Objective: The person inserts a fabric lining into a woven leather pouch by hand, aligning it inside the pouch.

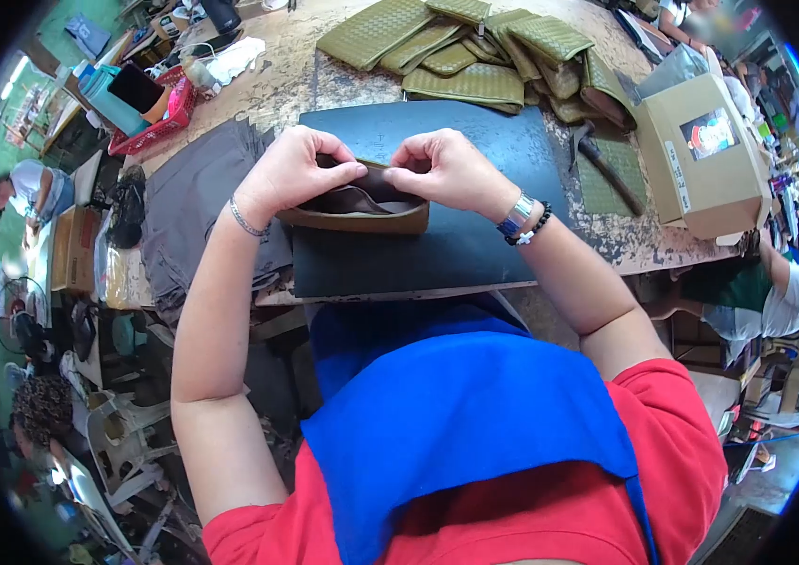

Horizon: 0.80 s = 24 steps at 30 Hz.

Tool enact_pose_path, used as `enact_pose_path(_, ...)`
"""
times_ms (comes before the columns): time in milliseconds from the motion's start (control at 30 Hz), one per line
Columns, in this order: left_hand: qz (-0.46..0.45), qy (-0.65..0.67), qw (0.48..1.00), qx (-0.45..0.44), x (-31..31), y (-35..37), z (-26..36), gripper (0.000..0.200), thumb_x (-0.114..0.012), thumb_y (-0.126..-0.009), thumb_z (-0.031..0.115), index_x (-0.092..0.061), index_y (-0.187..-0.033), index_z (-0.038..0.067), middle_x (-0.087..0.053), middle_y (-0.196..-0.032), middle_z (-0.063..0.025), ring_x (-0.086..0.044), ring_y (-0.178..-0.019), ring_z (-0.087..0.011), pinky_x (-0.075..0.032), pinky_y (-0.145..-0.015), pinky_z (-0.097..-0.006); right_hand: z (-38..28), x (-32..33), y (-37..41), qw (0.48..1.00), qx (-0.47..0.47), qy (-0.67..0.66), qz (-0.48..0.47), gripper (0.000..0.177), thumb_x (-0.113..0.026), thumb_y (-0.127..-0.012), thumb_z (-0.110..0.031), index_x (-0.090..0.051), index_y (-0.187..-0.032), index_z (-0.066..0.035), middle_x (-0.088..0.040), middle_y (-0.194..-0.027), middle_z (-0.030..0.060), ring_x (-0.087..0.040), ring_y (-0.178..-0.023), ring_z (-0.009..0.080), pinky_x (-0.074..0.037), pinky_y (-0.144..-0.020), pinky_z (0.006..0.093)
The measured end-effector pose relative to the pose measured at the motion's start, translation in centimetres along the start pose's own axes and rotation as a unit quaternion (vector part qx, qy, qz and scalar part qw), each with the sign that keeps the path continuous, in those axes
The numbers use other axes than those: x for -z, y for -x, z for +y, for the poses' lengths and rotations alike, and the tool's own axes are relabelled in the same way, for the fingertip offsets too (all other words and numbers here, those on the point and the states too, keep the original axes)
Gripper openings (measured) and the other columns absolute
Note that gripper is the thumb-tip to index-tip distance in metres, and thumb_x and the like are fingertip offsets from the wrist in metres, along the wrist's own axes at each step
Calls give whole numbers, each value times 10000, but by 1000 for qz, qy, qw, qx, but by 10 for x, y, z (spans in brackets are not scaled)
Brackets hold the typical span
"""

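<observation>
A brownish pouch with a dark lining is held over the black mat, its mouth spread and facing up. My left hand pinches the far rim between thumb and fingers, on the left of the middle. On the same rim, a short gap to the right, my right hand has a similar pinch. The lining shows folds inside the mouth. Most of the pouch's far side is hidden behind my fingers.
Several olive woven pouches are heaped at the back. A hammer lies on a woven piece to the right, near a cardboard box. Dark cloth pieces and a red basket are on the left. Other people sit around.
</observation>
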<state>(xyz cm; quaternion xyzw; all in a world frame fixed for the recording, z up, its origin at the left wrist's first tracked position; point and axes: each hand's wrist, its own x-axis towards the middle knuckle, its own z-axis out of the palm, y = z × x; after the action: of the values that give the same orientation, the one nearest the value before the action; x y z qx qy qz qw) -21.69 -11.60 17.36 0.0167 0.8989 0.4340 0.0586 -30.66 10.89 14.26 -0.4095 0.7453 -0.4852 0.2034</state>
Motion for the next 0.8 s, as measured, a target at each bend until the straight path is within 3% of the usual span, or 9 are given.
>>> enact_pose_path(67,-5,1,1000,6,0,1,2,173,-754,-854,158,-740,-875,-14,-712,-829,-42,-618,-775,-78,-499,-729,-251,6,-4,3,999,5,-35,22,223,-706,-859,-216,-731,-896,2,-721,-754,105,-655,-661,127,-528,-648,292)
enact_pose_path(167,-2,-18,998,-58,0,5,5,167,-743,-860,139,-742,-916,-19,-723,-881,-67,-635,-819,-101,-505,-769,-263,1,-1,12,1000,2,-11,15,216,-700,-864,-212,-730,-886,0,-711,-732,82,-633,-649,110,-519,-636,283)
enact_pose_path(267,0,-50,997,-62,8,11,9,167,-740,-855,120,-744,-948,-18,-728,-913,-85,-647,-848,-121,-504,-802,-269,4,2,22,998,-33,-52,-7,196,-691,-906,-177,-710,-894,18,-685,-763,3,-567,-681,40,-481,-620,236)
enact_pose_path(500,55,-52,995,-68,6,12,-4,168,-758,-821,143,-735,-854,-20,-713,-767,-78,-640,-712,-107,-507,-702,-265,1,0,27,998,-31,-46,-1,202,-690,-896,-190,-715,-903,10,-690,-750,28,-584,-675,62,-489,-632,249)
enact_pose_path(700,44,-40,998,-14,5,14,-3,143,-764,-825,99,-715,-816,-35,-698,-810,-36,-617,-772,-74,-493,-723,-231,2,1,22,999,-24,-21,2,222,-699,-851,-223,-735,-912,-13,-724,-781,98,-652,-683,126,-522,-666,287)
enact_pose_path(800,64,-39,996,-47,1,12,-9,187,-781,-802,173,-732,-816,-8,-697,-700,-42,-614,-666,-70,-497,-652,-245,-1,2,18,1000,-24,-3,-19,243,-689,-841,-244,-730,-904,-13,-725,-783,101,-664,-689,142,-528,-673,295)
